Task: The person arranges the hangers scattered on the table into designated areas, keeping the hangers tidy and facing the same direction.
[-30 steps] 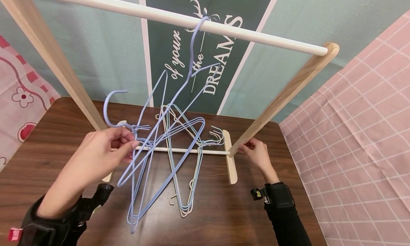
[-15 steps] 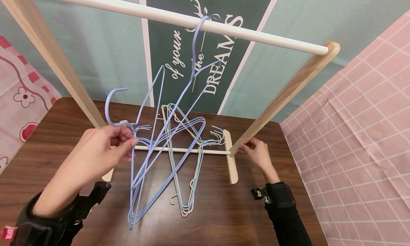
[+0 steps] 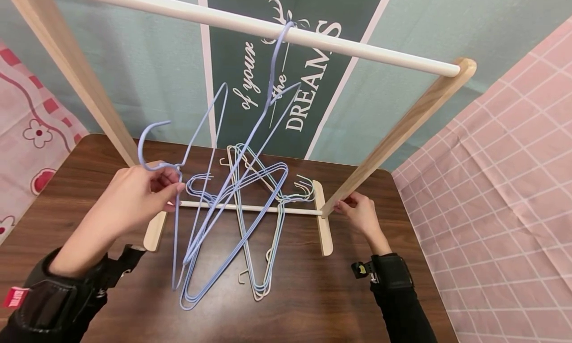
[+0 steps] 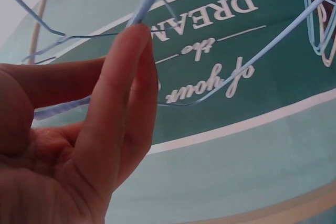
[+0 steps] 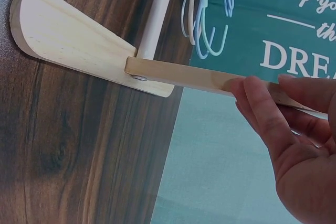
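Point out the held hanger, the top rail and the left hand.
Held hanger [image 3: 140, 147]: head view, on its hook.
Top rail [image 3: 246, 25]: head view, near its middle.
Left hand [image 3: 134, 196]: head view, back of hand.

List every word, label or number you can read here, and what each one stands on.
"of your": white script on the dark green panel of the backdrop.
"the": script, same panel.
"DREAMS": capitals, same panel.
Red tag on the left wrist strap: lettering too small to read.

The held hanger [image 3: 140, 147] is periwinkle, the table [image 3: 321, 298] wood-grained brown.
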Action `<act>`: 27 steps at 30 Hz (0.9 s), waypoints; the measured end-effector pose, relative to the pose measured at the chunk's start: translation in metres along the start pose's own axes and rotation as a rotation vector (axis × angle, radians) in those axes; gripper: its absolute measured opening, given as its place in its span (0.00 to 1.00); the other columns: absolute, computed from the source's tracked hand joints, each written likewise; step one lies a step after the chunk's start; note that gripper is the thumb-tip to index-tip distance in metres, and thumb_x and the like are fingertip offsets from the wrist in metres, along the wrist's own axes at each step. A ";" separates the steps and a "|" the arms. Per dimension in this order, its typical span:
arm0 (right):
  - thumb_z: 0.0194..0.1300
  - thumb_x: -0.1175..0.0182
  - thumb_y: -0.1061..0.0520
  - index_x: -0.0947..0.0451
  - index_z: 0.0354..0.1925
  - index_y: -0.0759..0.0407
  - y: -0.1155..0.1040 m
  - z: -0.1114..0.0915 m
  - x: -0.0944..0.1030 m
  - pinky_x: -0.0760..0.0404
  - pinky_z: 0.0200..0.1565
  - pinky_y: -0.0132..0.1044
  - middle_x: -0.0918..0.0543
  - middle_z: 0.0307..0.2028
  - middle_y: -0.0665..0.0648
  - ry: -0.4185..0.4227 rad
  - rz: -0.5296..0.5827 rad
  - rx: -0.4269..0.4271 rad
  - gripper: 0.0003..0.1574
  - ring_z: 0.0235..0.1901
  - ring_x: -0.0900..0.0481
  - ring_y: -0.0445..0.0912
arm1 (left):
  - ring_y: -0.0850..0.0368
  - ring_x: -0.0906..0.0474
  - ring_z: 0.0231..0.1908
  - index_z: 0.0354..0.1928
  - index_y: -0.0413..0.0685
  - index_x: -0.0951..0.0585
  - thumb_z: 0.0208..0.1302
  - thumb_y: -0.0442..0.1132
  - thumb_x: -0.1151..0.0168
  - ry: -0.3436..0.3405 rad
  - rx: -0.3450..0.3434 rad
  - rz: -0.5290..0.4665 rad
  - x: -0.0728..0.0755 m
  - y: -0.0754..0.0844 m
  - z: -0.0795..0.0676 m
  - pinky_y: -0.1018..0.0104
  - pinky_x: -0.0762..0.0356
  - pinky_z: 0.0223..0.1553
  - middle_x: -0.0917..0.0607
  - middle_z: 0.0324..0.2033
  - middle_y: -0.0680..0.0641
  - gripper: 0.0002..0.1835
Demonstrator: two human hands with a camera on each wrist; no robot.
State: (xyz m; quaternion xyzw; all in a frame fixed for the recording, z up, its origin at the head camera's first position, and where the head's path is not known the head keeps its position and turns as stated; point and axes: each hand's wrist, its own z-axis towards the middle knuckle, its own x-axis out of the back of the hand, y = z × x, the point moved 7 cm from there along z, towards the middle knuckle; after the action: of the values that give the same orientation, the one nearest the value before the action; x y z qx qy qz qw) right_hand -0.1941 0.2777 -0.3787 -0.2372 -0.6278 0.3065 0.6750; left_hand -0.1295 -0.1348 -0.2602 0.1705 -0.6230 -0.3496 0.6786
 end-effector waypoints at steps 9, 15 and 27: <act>0.60 0.41 0.66 0.25 0.40 0.74 0.000 0.001 -0.001 0.19 0.32 0.39 0.20 0.34 0.72 -0.003 -0.001 -0.007 0.11 0.34 0.18 0.57 | 0.65 0.23 0.17 0.31 0.38 0.24 0.57 0.31 0.39 0.072 0.000 -0.041 0.005 -0.009 0.004 0.75 0.25 0.20 0.21 0.20 0.50 0.04; 0.60 0.42 0.67 0.25 0.40 0.75 0.001 0.002 -0.002 0.19 0.33 0.40 0.20 0.34 0.72 -0.010 0.011 -0.014 0.11 0.34 0.18 0.57 | 0.68 0.24 0.17 0.30 0.40 0.23 0.56 0.33 0.38 0.127 -0.021 0.029 0.010 -0.013 0.006 0.75 0.27 0.21 0.20 0.20 0.51 0.04; 0.60 0.41 0.68 0.25 0.40 0.74 -0.001 0.001 0.000 0.19 0.32 0.37 0.20 0.33 0.71 0.005 0.003 0.002 0.10 0.34 0.18 0.57 | 0.66 0.24 0.16 0.27 0.43 0.22 0.55 0.33 0.39 0.141 -0.085 0.139 0.025 -0.008 0.011 0.70 0.33 0.21 0.20 0.17 0.55 0.02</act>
State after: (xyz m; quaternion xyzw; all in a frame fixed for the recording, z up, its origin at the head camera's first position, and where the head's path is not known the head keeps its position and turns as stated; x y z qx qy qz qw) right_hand -0.1951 0.2764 -0.3778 -0.2384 -0.6253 0.3075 0.6764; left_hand -0.1428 -0.1549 -0.2458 0.1221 -0.5688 -0.3148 0.7500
